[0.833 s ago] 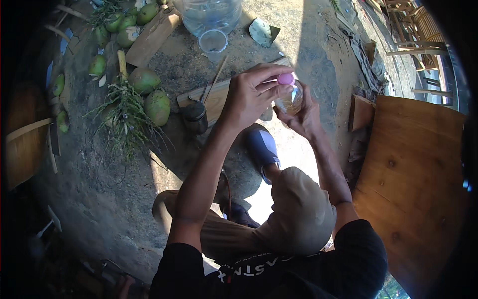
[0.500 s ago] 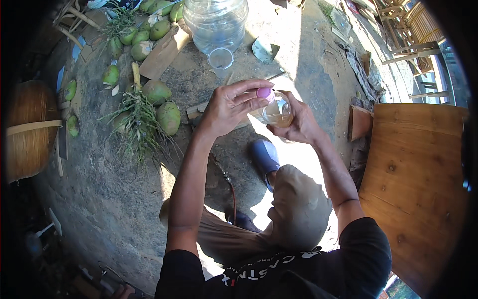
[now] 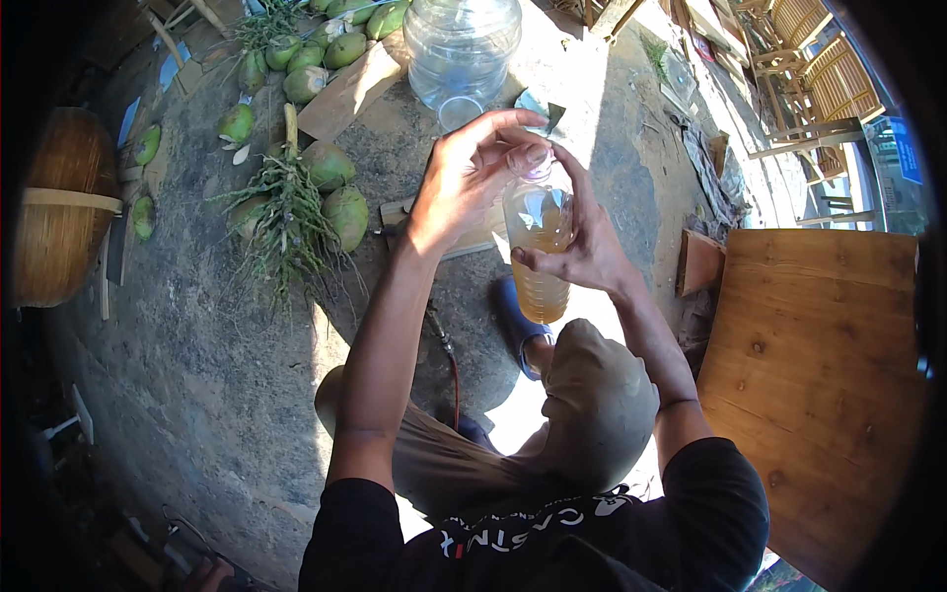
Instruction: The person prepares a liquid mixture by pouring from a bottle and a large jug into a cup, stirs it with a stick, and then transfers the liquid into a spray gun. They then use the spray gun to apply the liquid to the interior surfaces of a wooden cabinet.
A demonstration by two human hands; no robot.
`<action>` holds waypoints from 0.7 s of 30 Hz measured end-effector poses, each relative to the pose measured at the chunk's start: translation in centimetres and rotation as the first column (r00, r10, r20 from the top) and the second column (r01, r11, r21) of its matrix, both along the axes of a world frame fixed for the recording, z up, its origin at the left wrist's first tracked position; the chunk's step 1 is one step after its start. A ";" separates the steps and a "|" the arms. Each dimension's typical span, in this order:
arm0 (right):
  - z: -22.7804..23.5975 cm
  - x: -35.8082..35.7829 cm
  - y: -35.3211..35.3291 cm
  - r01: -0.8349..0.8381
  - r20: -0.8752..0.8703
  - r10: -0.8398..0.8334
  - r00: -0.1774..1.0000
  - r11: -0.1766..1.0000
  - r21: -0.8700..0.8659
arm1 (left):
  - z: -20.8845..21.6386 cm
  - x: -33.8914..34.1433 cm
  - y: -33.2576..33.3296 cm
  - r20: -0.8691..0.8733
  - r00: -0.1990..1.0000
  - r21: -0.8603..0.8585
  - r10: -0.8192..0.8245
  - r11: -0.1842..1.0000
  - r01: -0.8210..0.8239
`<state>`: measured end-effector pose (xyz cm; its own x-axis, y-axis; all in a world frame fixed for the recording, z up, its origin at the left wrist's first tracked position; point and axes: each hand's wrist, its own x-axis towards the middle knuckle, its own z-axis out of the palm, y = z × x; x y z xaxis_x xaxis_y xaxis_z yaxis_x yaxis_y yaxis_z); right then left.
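A clear plastic bottle of cloudy yellowish liquid stands nearly upright above my blue shoe. My right hand is wrapped round its side, thumb across the front. At the bottle's mouth, my left hand has its thumb and fingers closed about the small pink cap, which they partly cover. Beyond my hands is a large clear plastic jug, with a clear plastic cup in front of it.
Green coconuts and a stripped fruit stalk lie on the concrete floor to the left. More coconuts are heaped by a wooden board. A wooden panel is at the right, a woven basket far left. A hose runs between my legs.
The bottle has swung from pointing its top toward me to nearly upright, its side now showing. My left thumb now covers more of the pink cap. The view has shifted slightly.
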<state>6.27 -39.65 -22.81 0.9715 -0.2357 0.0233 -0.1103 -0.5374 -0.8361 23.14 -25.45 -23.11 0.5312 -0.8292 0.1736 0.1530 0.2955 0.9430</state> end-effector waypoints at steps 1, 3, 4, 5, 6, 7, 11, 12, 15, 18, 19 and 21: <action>-0.1 0.0 0.4 -0.005 0.057 0.005 0.998 1.000 0.000 | 0.0 0.1 0.0 -0.056 0.997 -0.005 -0.051 0.999 0.051; -0.5 -0.2 0.9 -0.025 0.122 0.041 0.992 0.991 -0.130 | -0.1 0.3 0.1 -0.073 0.984 0.021 -0.161 0.986 0.163; -0.8 -0.4 1.1 -0.020 0.107 0.028 0.994 0.997 -0.076 | -0.2 0.3 0.2 -0.085 0.980 0.001 -0.182 0.983 0.182; -1.1 -0.8 1.4 0.005 0.071 -0.008 0.997 0.999 0.053 | -0.4 0.0 0.2 -0.099 0.974 -0.019 -0.204 0.979 0.203; -1.4 -1.0 1.6 0.024 0.037 -0.031 0.999 0.983 0.182 | -0.6 -0.2 0.3 -0.111 0.968 -0.038 -0.224 0.974 0.222; -1.7 -1.3 1.7 0.031 0.048 -0.039 0.998 0.987 0.160 | -0.7 -0.3 0.3 -0.076 0.974 -0.033 -0.215 0.976 0.213; -2.3 -1.8 1.3 0.037 0.094 -0.042 0.995 0.998 0.057 | -0.8 -1.3 0.1 -0.003 0.987 0.003 -0.158 0.987 0.158; -2.3 -1.8 1.2 0.033 0.114 -0.037 0.993 0.999 0.038 | -0.6 -1.6 0.1 0.017 0.992 0.008 -0.127 0.992 0.127; -1.9 -1.7 1.1 0.026 0.152 -0.010 0.988 0.994 -0.108 | 0.1 -2.2 0.0 0.066 0.996 0.028 -0.057 0.998 0.055; -1.5 -1.7 1.2 0.052 0.191 -0.037 0.981 0.996 -0.074 | 0.1 -2.3 0.8 0.052 0.995 0.037 -0.088 0.996 0.086; -1.4 -1.8 1.1 0.075 0.184 -0.079 0.980 0.997 0.028 | -0.2 -2.6 1.3 0.061 0.998 0.077 -0.016 0.997 0.011; -1.5 -2.1 0.0 0.155 0.200 -0.186 0.962 0.975 0.162 | -1.2 -3.0 2.5 0.107 0.987 0.050 0.118 0.991 -0.124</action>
<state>4.18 -39.67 -24.30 0.8927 -0.4136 0.1789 -0.0013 -0.3993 -0.9168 20.11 -22.92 -24.32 0.6099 -0.7701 0.1873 0.0202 0.2514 0.9677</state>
